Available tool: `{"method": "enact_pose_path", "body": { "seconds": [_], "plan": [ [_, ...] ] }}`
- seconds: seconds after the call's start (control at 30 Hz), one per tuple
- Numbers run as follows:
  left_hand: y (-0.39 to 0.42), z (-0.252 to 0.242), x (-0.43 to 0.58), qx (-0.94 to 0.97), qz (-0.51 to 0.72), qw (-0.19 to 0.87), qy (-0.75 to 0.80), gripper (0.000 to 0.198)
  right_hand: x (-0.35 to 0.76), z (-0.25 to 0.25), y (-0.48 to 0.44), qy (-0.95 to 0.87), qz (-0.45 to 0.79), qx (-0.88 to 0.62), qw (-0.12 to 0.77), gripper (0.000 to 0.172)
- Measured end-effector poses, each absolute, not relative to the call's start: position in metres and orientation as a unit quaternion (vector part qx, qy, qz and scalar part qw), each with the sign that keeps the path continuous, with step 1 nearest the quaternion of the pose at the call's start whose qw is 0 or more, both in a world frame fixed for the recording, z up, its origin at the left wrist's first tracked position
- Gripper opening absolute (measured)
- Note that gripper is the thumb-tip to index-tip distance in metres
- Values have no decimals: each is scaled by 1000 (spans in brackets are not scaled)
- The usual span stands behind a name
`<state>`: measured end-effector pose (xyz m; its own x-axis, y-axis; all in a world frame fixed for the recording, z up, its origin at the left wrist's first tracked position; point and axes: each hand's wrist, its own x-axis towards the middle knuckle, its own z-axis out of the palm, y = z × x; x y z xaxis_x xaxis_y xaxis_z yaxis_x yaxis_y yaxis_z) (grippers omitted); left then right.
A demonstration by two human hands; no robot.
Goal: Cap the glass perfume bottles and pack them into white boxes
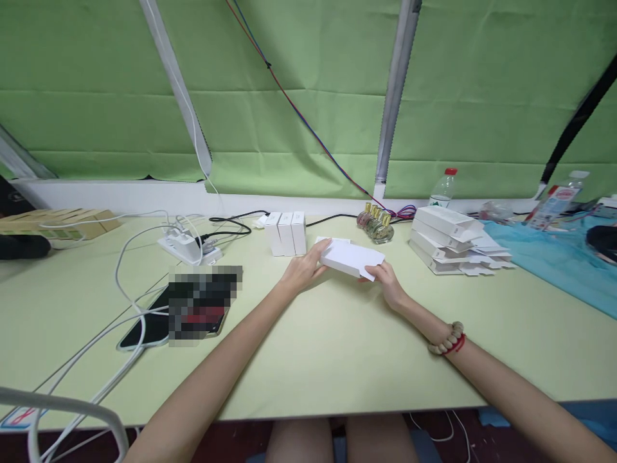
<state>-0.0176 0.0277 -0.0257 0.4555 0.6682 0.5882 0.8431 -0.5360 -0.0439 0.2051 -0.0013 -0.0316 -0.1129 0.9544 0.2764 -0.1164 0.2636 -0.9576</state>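
A white carton [351, 256] is held between both hands above the table, tilted, with a flap standing out at its right end. My left hand [306, 265] grips its left end. The fingers of my right hand [385, 281] pinch the flap at the right end. Three closed white boxes [286, 234] stand upright side by side to the left of the carton. Behind it to the right are several glass bottles with gold tops [378, 226]. A stack of white cartons [446, 236] lies further right, some with open flaps.
A power strip [189, 247], white cables and phones [205, 302] lie at the left on the table [328, 360]. Yellowish boxes [62, 224] sit far left. Plastic bottles [442, 190] and blue sheeting [554, 257] are at the right.
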Motion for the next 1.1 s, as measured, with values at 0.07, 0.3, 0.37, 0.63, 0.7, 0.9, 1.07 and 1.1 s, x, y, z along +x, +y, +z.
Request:
{"method": "enact_pose_path", "body": {
  "seconds": [0.07, 0.3, 0.37, 0.63, 0.7, 0.9, 1.07, 1.1],
  "plan": [
    [28, -27, -18, -839, -261, 162, -449, 53, 205, -32, -1, -551, 500, -365, 560, 29],
    [28, -26, -18, -845, -236, 174, -447, 49, 203, -29, 1, -507, 541, -369, 561, 27],
    [28, -26, -18, -842, -237, 174, -451, 50, 203, -29, 1, -510, 539, -374, 556, 26],
    [30, -27, -19, -838, -235, 187, -455, 54, 205, -32, 5, -518, 542, -367, 550, 21],
    [30, -28, -20, -837, -239, 189, -454, 53, 205, -31, 4, -517, 540, -370, 551, 22],
    [30, -29, -20, -838, -246, 188, -449, 55, 205, -29, 2, -513, 541, -368, 555, 25],
    [31, -29, -20, -837, -263, 186, -442, 56, 207, -31, 2, -547, 520, -369, 542, 34],
    [31, -30, -20, -838, -269, 184, -438, 57, 207, -30, 2, -555, 513, -367, 542, 37]
  ]
}}
